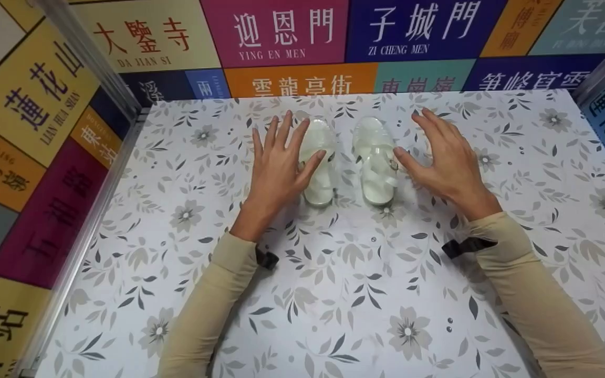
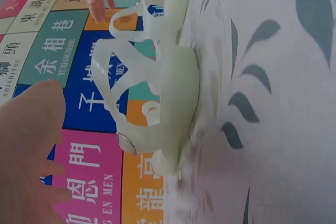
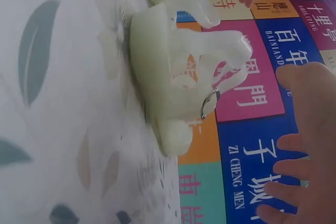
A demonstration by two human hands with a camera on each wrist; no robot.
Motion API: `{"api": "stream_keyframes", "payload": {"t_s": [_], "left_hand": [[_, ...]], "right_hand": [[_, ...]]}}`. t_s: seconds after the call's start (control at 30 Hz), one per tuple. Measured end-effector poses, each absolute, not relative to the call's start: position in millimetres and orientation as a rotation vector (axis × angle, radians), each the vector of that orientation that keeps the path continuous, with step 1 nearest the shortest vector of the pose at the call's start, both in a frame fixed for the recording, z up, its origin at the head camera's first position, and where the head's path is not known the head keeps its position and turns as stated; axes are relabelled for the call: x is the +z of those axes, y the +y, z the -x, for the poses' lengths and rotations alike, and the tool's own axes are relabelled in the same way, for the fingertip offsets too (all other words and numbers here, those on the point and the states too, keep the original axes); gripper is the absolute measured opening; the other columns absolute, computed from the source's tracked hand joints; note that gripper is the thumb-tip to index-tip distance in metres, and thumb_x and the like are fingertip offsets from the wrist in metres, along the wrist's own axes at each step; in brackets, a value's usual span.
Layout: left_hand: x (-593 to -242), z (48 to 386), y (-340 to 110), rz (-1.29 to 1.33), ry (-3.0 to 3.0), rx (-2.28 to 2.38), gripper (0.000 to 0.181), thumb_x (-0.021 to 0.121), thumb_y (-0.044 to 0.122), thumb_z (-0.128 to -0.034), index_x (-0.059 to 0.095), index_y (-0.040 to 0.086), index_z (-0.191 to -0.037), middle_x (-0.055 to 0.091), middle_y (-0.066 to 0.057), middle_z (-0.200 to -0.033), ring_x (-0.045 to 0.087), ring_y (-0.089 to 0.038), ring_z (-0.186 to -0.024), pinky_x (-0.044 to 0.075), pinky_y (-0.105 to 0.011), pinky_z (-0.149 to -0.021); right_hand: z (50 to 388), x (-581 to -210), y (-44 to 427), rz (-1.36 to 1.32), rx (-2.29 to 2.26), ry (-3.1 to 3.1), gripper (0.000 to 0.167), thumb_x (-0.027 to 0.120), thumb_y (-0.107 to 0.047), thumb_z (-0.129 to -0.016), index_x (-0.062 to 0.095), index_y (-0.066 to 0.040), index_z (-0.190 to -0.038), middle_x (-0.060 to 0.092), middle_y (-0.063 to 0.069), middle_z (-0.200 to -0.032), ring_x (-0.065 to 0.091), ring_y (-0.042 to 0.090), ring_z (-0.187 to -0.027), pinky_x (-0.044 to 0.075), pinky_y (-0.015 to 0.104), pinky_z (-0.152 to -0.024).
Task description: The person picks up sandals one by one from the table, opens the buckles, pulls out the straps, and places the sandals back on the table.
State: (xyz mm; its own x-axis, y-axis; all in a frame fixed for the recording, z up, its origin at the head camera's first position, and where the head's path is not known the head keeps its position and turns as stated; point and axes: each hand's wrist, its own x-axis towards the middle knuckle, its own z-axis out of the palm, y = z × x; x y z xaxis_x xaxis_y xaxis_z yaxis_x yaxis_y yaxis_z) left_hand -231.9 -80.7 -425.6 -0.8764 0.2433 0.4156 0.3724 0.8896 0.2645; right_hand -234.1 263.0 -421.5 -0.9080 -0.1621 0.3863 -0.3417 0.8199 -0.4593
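Observation:
Two pale, translucent strapped sandals stand upright side by side near the table's back, a gap between them. My left hand (image 1: 279, 170), fingers spread, hovers at the outer side of the left sandal (image 1: 319, 184), overlapping its edge in the head view. Close beside the right sandal (image 1: 377, 191) my right hand (image 1: 447, 163) is held with loosely bent fingers and holds nothing. A metal buckle shows on the near sandal (image 2: 178, 93) in the left wrist view, with the left hand (image 2: 31, 156) apart from it. The right wrist view shows space between the near sandal (image 3: 152, 61) and the right hand (image 3: 310, 140).
A white cloth (image 1: 281, 294) with grey flowers and leaves covers the table. Behind it and at the left stand colourful panels (image 1: 281, 31) with large characters. Clear rails (image 1: 92, 210) run along the table's sides.

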Motion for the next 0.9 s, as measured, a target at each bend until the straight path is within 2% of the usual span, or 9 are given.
{"api": "stream_keyframes", "payload": {"t_s": [0.2, 0.27, 0.4, 0.53, 0.63, 0.77, 0.8, 0.9], "left_hand": [[-425, 224, -68, 0.563, -2.626, -0.601, 0.070, 0.049, 0.062, -0.1106, 0.046, 0.019, -0.165, 0.034, -0.014, -0.177, 0.025, -0.039, -0.167, 0.012, -0.073, -0.133], [-425, 221, -63, 0.610, -2.618, -0.674, 0.069, 0.049, 0.059, -0.1115, 0.045, 0.015, -0.165, 0.033, -0.016, -0.177, 0.026, -0.039, -0.166, 0.015, -0.068, -0.134], [-424, 215, -52, 0.697, -2.631, -0.857, 0.072, 0.050, 0.056, -0.1125, 0.039, 0.010, -0.167, 0.033, -0.019, -0.176, 0.033, -0.037, -0.163, 0.030, -0.054, -0.134], [-425, 209, -42, 0.750, -2.667, -0.964, 0.075, 0.050, 0.056, -0.1123, 0.035, 0.008, -0.168, 0.040, -0.017, -0.172, 0.041, -0.032, -0.159, 0.037, -0.045, -0.131], [-426, 206, -35, 0.788, -2.689, -0.993, 0.075, 0.050, 0.056, -0.1122, 0.035, 0.008, -0.167, 0.046, -0.016, -0.168, 0.046, -0.030, -0.157, 0.040, -0.043, -0.129], [-428, 202, -26, 0.847, -2.706, -0.997, 0.076, 0.051, 0.056, -0.1118, 0.035, 0.007, -0.167, 0.051, -0.017, -0.164, 0.052, -0.029, -0.152, 0.046, -0.042, -0.125], [-429, 201, -24, 0.860, -2.710, -0.986, 0.076, 0.051, 0.056, -0.1117, 0.035, 0.007, -0.167, 0.052, -0.017, -0.164, 0.052, -0.029, -0.152, 0.047, -0.042, -0.124], [-431, 198, -19, 0.891, -2.717, -0.939, 0.075, 0.052, 0.056, -0.1116, 0.036, 0.007, -0.167, 0.053, -0.016, -0.162, 0.054, -0.027, -0.150, 0.049, -0.041, -0.121]], "right_hand": [[234, -422, 256, -0.425, 1.010, -2.623, 0.062, 0.068, -0.044, -0.105, 0.054, -0.015, -0.158, 0.054, 0.009, -0.162, 0.059, 0.033, -0.141, 0.058, 0.056, -0.104], [234, -424, 255, -0.426, 1.072, -2.622, 0.059, 0.068, -0.039, -0.106, 0.055, -0.012, -0.157, 0.058, 0.011, -0.157, 0.063, 0.033, -0.135, 0.063, 0.051, -0.098], [234, -428, 254, -0.401, 1.147, -2.645, 0.055, 0.068, -0.031, -0.106, 0.056, -0.010, -0.155, 0.060, 0.015, -0.153, 0.068, 0.036, -0.130, 0.064, 0.052, -0.094], [236, -435, 254, -0.368, 1.173, -2.707, 0.054, 0.068, -0.030, -0.106, 0.057, -0.007, -0.154, 0.060, 0.018, -0.152, 0.072, 0.037, -0.124, 0.064, 0.026, -0.090], [237, -440, 254, -0.329, 1.168, -2.777, 0.058, 0.068, -0.034, -0.106, 0.055, -0.006, -0.154, 0.059, 0.020, -0.151, 0.074, 0.037, -0.119, 0.058, 0.020, -0.087], [237, -446, 253, -0.319, 1.155, -2.843, 0.065, 0.068, -0.043, -0.106, 0.053, -0.003, -0.156, 0.060, 0.024, -0.144, 0.074, 0.043, -0.117, 0.061, 0.052, -0.095], [237, -447, 253, -0.318, 1.153, -2.854, 0.066, 0.067, -0.044, -0.106, 0.053, -0.002, -0.156, 0.061, 0.024, -0.141, 0.073, 0.043, -0.117, 0.060, 0.056, -0.096], [237, -450, 253, -0.310, 1.166, -2.881, 0.068, 0.066, -0.049, -0.106, 0.054, -0.003, -0.155, 0.062, 0.024, -0.137, 0.073, 0.044, -0.117, 0.060, 0.061, -0.097]]}}
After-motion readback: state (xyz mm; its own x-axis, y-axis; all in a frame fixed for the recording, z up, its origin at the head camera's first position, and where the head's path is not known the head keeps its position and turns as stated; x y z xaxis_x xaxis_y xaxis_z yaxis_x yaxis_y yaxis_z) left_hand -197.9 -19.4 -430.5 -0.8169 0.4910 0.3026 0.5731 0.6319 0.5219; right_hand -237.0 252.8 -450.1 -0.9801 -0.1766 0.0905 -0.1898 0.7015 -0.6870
